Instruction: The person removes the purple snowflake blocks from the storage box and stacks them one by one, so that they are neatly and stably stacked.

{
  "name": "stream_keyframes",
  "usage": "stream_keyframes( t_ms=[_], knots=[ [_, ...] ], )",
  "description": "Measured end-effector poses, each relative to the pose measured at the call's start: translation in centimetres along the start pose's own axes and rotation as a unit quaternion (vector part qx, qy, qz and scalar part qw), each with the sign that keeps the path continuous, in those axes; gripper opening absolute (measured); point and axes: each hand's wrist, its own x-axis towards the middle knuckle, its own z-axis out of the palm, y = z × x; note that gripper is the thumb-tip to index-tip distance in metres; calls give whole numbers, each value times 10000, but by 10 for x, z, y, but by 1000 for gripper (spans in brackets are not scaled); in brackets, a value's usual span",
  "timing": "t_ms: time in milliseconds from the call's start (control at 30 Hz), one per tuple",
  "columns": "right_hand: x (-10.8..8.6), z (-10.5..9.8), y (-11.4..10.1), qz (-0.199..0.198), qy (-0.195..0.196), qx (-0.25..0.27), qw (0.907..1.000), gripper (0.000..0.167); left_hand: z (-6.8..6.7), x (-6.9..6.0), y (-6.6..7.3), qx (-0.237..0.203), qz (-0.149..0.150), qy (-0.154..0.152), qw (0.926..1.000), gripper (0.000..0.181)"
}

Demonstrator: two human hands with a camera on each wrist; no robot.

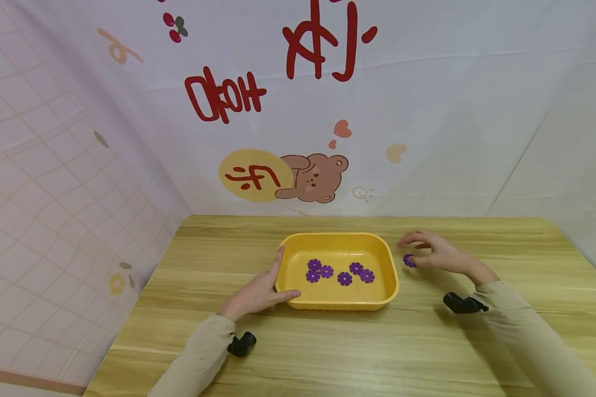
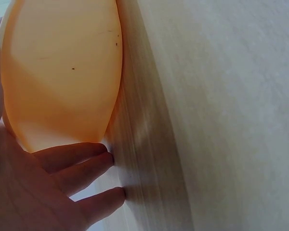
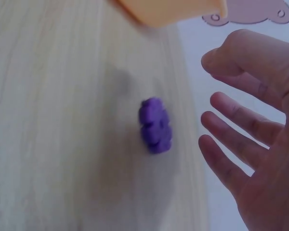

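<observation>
A yellow plastic tray [image 1: 340, 305] lies on the wooden table, with several purple notched snowflake discs [image 1: 345, 279] on its floor. My left hand [image 1: 258, 292] holds the tray's left end, thumb at the front rim; in the left wrist view, fingers [image 2: 82, 166] lie against its outer wall. To the tray's right, my right hand [image 1: 439, 255] hovers with loosely bent fingers. One more purple snowflake disc [image 1: 409, 261] is just below its fingertips. In the right wrist view that disc [image 3: 155, 126] shows apart from the right hand [image 3: 255, 130]; whether it touches the table I cannot tell.
A white printed cloth wall [image 1: 427, 110] stands along the table's back edge, and another covers the left side. Wood tabletop [image 1: 328, 353] extends in front of the tray. A black wrist device [image 1: 463, 303] sits at the right cuff, another [image 1: 242, 344] at the left.
</observation>
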Motion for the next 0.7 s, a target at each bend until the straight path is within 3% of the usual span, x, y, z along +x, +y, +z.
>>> stream_keyframes(
  t_ms=[367, 700],
  knots=[
    [21, -8, -28, -157, -287, 123, 9994, 35, 0, 0, -1, 34, 5, 11, 10000, 111],
    [50, -8, -61, 88, -913, 512, 9945, 33, 0, 1, -1, 53, -14, -24, 10000, 112]
  ],
)
